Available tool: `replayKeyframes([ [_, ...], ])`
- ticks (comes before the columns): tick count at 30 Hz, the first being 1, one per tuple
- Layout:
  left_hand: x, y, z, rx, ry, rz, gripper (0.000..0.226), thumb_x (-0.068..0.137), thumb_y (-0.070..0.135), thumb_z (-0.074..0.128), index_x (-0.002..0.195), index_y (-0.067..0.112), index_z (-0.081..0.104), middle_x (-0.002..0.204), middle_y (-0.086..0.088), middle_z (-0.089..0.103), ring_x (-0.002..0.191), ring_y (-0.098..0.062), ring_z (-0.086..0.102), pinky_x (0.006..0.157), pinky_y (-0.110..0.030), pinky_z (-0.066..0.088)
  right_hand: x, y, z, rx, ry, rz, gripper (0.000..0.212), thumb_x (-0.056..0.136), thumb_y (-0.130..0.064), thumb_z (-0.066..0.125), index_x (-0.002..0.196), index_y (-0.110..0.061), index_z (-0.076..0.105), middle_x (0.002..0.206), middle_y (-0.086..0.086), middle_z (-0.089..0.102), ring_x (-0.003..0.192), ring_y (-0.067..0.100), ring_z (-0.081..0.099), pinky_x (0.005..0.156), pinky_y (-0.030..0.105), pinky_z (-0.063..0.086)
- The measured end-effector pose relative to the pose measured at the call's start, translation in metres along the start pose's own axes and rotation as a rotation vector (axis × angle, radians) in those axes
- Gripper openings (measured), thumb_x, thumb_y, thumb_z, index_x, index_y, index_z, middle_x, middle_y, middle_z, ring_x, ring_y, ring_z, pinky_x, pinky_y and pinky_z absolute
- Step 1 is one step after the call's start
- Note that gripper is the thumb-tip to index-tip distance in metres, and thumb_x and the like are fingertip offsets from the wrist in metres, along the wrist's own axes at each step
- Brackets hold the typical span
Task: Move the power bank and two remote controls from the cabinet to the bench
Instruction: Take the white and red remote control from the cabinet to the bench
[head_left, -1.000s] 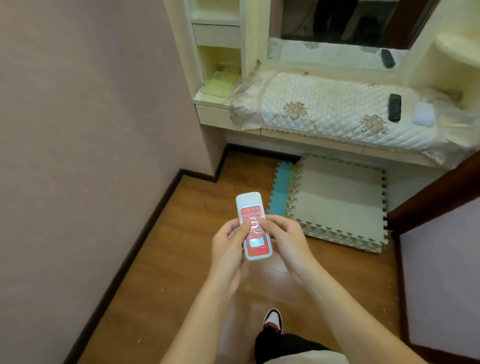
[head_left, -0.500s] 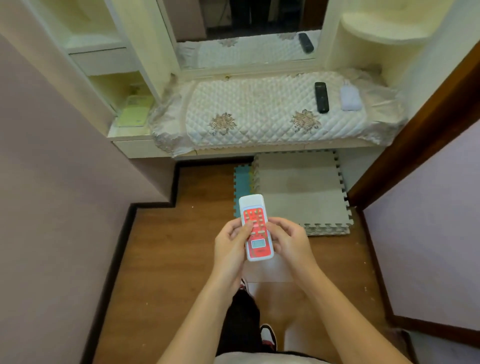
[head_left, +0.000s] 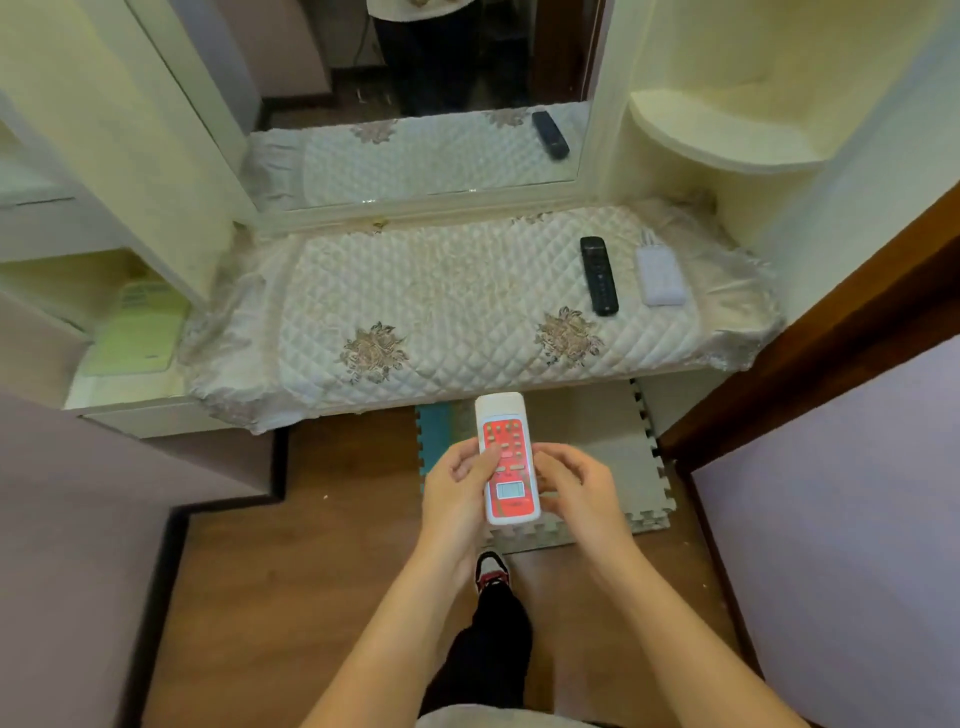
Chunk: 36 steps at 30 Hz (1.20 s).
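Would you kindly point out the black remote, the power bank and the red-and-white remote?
black remote (head_left: 599, 275): head view, middle of its body.
power bank (head_left: 660, 275): head view, centre of its top face.
red-and-white remote (head_left: 508, 457): head view, button panel.

Power bank just right of remote, both on bench.

A mirror stands upright along the back edge of the quilted surface. On the floor below the front edge lies a stack of grey foam mats, with a teal mat showing at its left side. A pale green flat item lies in the open shelf compartment at the left end. A rounded corner shelf juts out above the right end.
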<state>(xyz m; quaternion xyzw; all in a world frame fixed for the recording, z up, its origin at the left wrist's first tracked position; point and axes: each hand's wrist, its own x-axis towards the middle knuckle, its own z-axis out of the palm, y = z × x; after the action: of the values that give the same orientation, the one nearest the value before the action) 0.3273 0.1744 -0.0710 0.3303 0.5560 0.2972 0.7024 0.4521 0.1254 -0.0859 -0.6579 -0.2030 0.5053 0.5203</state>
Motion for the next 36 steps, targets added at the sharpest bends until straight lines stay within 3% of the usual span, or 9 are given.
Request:
replayKeyframes([
  [7, 0.090, 0.052, 0.035, 0.027, -0.034, -0.024, 0.024, 0.096, 0.019, 0.066, 0.117, 0.009, 0.067, 0.106, -0.012, 0.078, 0.097, -0.032, 0.075, 0.095, -0.053, 0.057, 0.090, -0.045, 0.001, 0.021, 0.065, -0.006, 0.013, 0.095, -0.014, 0.061, 0.098, -0.012, 0.073, 0.089, 0.007, 0.077, 0.075, 0.017, 0.072, 0.063, 0.028, 0.057],
  [12, 0.136, 0.070, 0.066, 0.020, -0.045, -0.046, 0.028, 0.096, 0.020, 0.066, 0.121, 0.009, 0.065, 0.112, -0.014, 0.076, 0.094, -0.027, 0.075, 0.083, -0.042, 0.059, 0.134, -0.063, -0.012, 0.000, 0.114, -0.021, 0.011, 0.096, -0.015, 0.062, 0.095, -0.020, 0.073, 0.085, -0.003, 0.077, 0.078, 0.013, 0.073, 0.064, 0.024, 0.057],
  [17, 0.181, 0.078, 0.098, 0.018, -0.030, -0.060, 0.027, 0.098, 0.019, 0.064, 0.122, 0.008, 0.065, 0.110, -0.014, 0.076, 0.097, -0.027, 0.075, 0.090, -0.048, 0.059, 0.187, -0.067, -0.033, -0.092, 0.097, 0.007, 0.011, 0.095, -0.026, 0.063, 0.093, -0.028, 0.074, 0.092, -0.001, 0.077, 0.089, 0.022, 0.073, 0.082, 0.045, 0.060],
  [25, 0.269, 0.069, 0.139, 0.008, 0.083, -0.122, 0.028, 0.096, 0.018, 0.067, 0.122, 0.007, 0.065, 0.104, -0.012, 0.077, 0.081, -0.019, 0.076, 0.071, -0.037, 0.061, 0.277, -0.064, -0.049, -0.192, 0.076, 0.060, 0.009, 0.093, -0.029, 0.064, 0.096, -0.027, 0.072, 0.094, -0.002, 0.074, 0.088, 0.018, 0.072, 0.082, 0.050, 0.060],
  [30, 0.325, 0.071, 0.155, 0.050, 0.111, -0.112, 0.029, 0.096, 0.016, 0.068, 0.121, 0.004, 0.063, 0.098, -0.012, 0.076, 0.073, -0.017, 0.076, 0.065, -0.034, 0.060, 0.328, -0.061, -0.051, -0.224, 0.100, 0.064, 0.016, 0.094, -0.028, 0.063, 0.104, -0.020, 0.073, 0.094, 0.000, 0.075, 0.085, 0.016, 0.073, 0.077, 0.038, 0.061],
  [33, 0.351, 0.074, 0.162, 0.078, 0.116, -0.092, 0.027, 0.096, 0.014, 0.067, 0.120, 0.002, 0.063, 0.105, -0.018, 0.075, 0.084, -0.027, 0.077, 0.072, -0.038, 0.062, 0.354, -0.060, -0.047, -0.204, 0.118, 0.091, 0.014, 0.096, -0.022, 0.061, 0.104, -0.016, 0.070, 0.091, 0.002, 0.074, 0.081, 0.018, 0.074, 0.066, 0.030, 0.061],
  [36, 0.374, 0.072, 0.162, 0.123, 0.158, -0.078, 0.028, 0.095, 0.015, 0.069, 0.118, 0.001, 0.066, 0.107, -0.019, 0.075, 0.089, -0.030, 0.076, 0.080, -0.043, 0.062, 0.374, -0.055, -0.042, -0.255, 0.149, 0.086, 0.012, 0.096, -0.022, 0.061, 0.101, -0.018, 0.071, 0.089, 0.000, 0.074, 0.084, 0.019, 0.074, 0.074, 0.039, 0.062],
])
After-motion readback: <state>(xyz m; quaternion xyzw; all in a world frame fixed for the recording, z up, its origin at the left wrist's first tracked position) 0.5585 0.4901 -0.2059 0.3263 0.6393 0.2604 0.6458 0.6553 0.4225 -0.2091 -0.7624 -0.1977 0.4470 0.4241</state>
